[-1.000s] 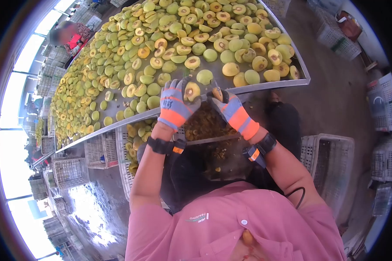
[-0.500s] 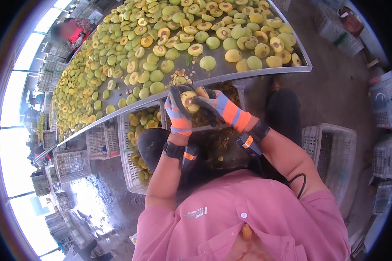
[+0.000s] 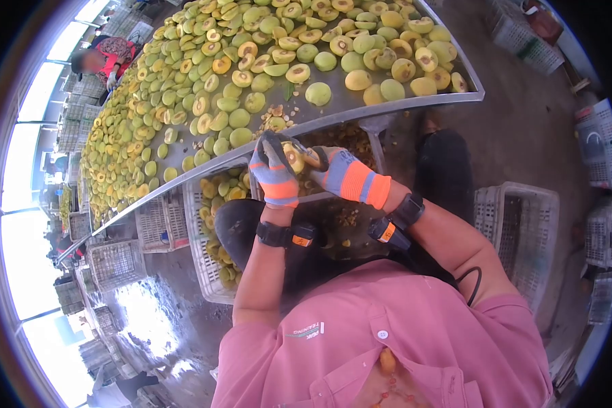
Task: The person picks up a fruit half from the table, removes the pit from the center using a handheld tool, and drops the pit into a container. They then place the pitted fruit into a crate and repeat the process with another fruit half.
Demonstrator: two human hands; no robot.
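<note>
My left hand, in a grey, orange and blue work glove, is closed around a cut yellow-green stone fruit whose brown centre faces my right hand. My right hand, gloved alike, is closed on a small tool with a tan, wood-coloured handle. The tool's working end is hidden at the fruit. Both hands meet just below the metal rim of a sloping table. Pale pits and scraps lie on the table beyond my left hand, near many halved fruits.
A white crate of fruit pieces stands by my left knee. To my right is another white crate. More crates line the wet floor at left. A person in red is at the table's far left.
My right hand has turned, its fingers drawn back and curled closer around the tool. The fruit stays in my left hand, tilted slightly. The person at far left has leaned towards the table.
</note>
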